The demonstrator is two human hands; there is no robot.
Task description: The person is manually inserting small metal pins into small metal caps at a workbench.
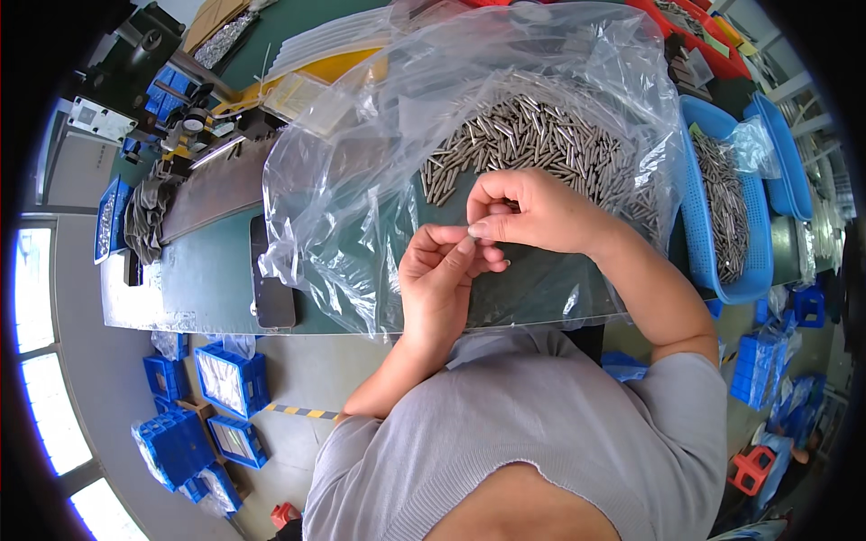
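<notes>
My left hand and my right hand meet over the near part of the table, fingertips against fingertips. Both are closed in a pinch. What they hold between them, if anything, is too small and too covered by the fingers to make out. Just beyond my right hand spreads a heap of small, slim grey metal pins. The heap lies on and partly under a large clear plastic bag, which is crumpled across the table around both hands.
A blue basket of similar metal pins stands at the right. A dark smartphone lies by the table's front edge, left of the bag. Machine equipment is at the far left, and a red tray at the far right.
</notes>
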